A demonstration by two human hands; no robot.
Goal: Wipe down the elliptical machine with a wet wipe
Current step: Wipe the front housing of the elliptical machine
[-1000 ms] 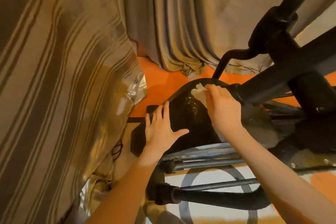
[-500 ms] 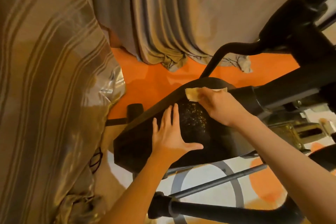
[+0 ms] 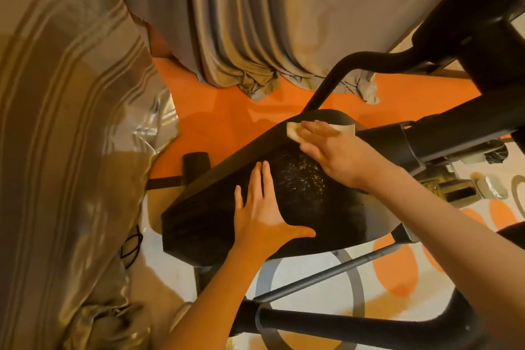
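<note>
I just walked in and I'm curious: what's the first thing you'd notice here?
Two bare hands on a big black pedal of the exercise machine in the middle. The right hand presses a pale wipe at its far end, beside shiny specks, while the left hand lies flat nearer. Behind it glows a bright orange floor under grey curtains.

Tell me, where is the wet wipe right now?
The wet wipe lies under the right hand, pressed on the far rim of the black pedal, upper centre of the head view.

Wipe (image 3: 292,131) on pedal (image 3: 298,207); curtain (image 3: 255,23) behind
</note>
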